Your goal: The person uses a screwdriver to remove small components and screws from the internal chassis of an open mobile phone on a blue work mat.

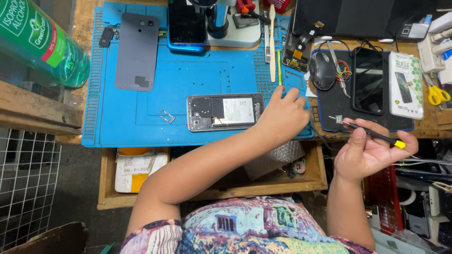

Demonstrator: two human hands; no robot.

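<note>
Opened phone on a blue repair mat, one hand at its right end, the other holding a small screwdriver.

The left hand (282, 114) rests loosely curled on the blue mat (122, 122), touching the right end of the opened phone (225, 112), which lies flat near the mat's near edge; it grasps nothing. The right hand (374, 149), off to the right over the dark pad (336, 110), pinches a thin screwdriver (369, 132) between thumb and fingers, a small metal part (338, 119) at its tip. A grey back cover (137, 51) lies far left on the mat, a tiny card tray (166, 116) left of the phone.
</note>
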